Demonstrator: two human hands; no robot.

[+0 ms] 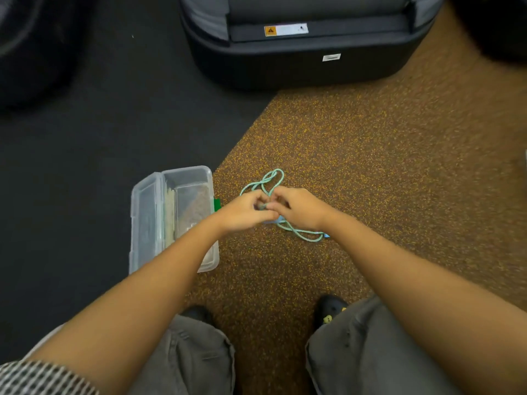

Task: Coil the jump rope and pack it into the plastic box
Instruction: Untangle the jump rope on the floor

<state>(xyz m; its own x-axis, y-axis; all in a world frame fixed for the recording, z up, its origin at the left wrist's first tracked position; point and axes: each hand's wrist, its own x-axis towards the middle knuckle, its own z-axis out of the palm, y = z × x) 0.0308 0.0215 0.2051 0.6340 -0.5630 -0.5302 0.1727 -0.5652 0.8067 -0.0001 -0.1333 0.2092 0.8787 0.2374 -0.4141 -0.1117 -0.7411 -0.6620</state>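
Note:
A thin mint-green jump rope (274, 179) lies in loose loops on the speckled brown floor, partly hidden under both hands. My left hand (245, 212) and my right hand (299, 209) meet over its middle, fingers pinched on the rope. One loop sticks out beyond the hands, and another strand trails to the right below my right wrist. A clear plastic box (148, 223) stands open on the floor just left of my left forearm, its lid folded out to the left.
A large dark case (308, 52) sits on the floor ahead. Black flooring (99, 143) covers the left side. My knees in grey trousers and a black shoe (330, 307) are at the bottom. A small green piece (217, 205) pokes out beside the box.

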